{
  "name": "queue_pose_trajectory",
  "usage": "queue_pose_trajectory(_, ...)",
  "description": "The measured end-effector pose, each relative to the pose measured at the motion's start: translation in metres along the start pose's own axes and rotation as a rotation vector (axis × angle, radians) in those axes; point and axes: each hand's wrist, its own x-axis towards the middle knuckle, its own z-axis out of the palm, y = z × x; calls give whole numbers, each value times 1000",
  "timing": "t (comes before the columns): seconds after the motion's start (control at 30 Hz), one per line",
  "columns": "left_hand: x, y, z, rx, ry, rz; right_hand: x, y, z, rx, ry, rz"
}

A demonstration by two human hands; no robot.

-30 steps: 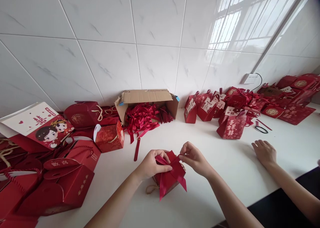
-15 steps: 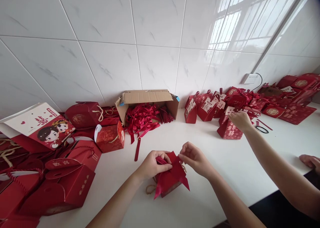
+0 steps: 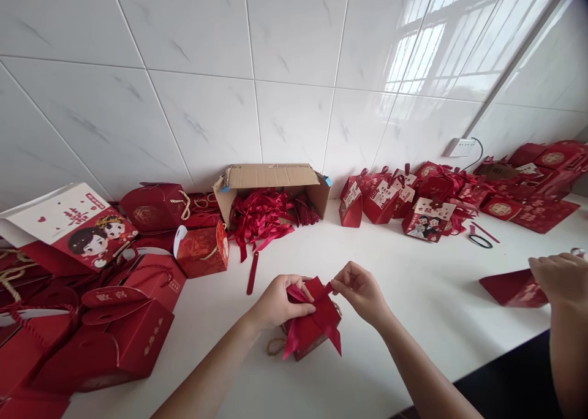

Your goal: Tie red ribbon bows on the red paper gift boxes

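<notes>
Diagonally toward the camera, both ribbon tails (image 3: 296, 331)

Ribbons (image 3: 261, 212) in carton (image 3: 273, 175), box (image 3: 316, 333) in front

In front of me stands a wall (image 3: 206, 27) of large white tiles, which are glossy and have thin grey veins. On its right part I see the bright reflection (image 3: 418, 51) of a barred window. Below is a white socket (image 3: 460, 147). The white counter (image 3: 390, 272) runs along the wall.

Gift-box workroom: tiled wall (image 3: 294, 39), long white table (image 3: 436, 284), red boxes (image 3: 110, 339), carton (image 3: 275, 175) of ribbons (image 3: 261, 215).
</notes>
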Motion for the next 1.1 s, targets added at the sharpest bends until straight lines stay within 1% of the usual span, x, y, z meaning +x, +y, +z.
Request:
queue_pose_trajectory(0.07, -1, 0, 0, -36, -8, 29, 1, -3, -2, -53, -36, -9)
queue_pose_trajectory(0.13, -2, 2, 0, -69, -23, 56, 3, -9, -5, -167, -68, -27)
queue_pose_trajectory(0.2, -1, 3, -1, -66, -15, 85, 5, -18, -8, -314, -54, -79)
queue_pose_trajectory(0.23, -1, 4, -2, -47, 11, 95, 5, -23, -8, -380, -43, -117)
queue_pose_trajectory(0.3, -2, 8, -8, 2, 106, 88, 3, -32, -6, -481, -53, -197)
queue_pose_trajectory(0.37, -8, 17, -18, 40, 233, 76, 1, -39, -1, -566, -122, -261)
queue_pose_trajectory(0.47, -31, 40, -38, 89, 382, 137, -3, -43, 12, -698, -238, -309)
queue_pose_trajectory(0.53, -52, 58, -50, 128, 491, 183, -5, -41, 19, -769, -278, -314)
queue_pose_trajectory(0.6, -71, 72, -59, 135, 609, 225, -4, -37, 24, -808, -285, -294)
queue_pose_trajectory(0.67, -86, 81, -65, 99, 735, 269, -4, -35, 26, -815, -263, -255)
queue_pose_trajectory(0.73, -95, 84, -70, 58, 859, 314, -4, -34, 25, -802, -241, -220)
queue_pose_trajectory(0.8, -100, 84, -74, 37, 964, 359, -4, -36, 22, -775, -245, -211)
queue_pose_trajectory(0.87, -102, 83, -77, 38, 1024, 395, -4, -38, 17, -716, -227, -212)
queue_pose_trajectory(0.9, -102, 82, -78, 50, 1019, 394, -3, -38, 13, -673, -181, -213)
queue_pose_trajectory(0.93, -100, 80, -78, 76, 979, 376, -3, -38, 10, -628, -116, -213)
queue_pose_trajectory(0.97, -96, 76, -78, 112, 900, 343, -2, -38, 7, -584, -45, -212)
queue_pose_trajectory(1.0, -91, 72, -77, 158, 791, 296, -2, -38, 5, -551, 11, -212)
queue_pose_trajectory(1.03, -84, 67, -75, 210, 664, 242, -2, -38, 3, -536, 41, -214)
queue_pose_trajectory(1.07, -75, 60, -71, 257, 530, 187, -2, -38, 3, -546, 39, -223)
queue_pose_trajectory(1.1, -65, 53, -67, 298, 405, 136, -2, -37, 4, -580, 9, -238)
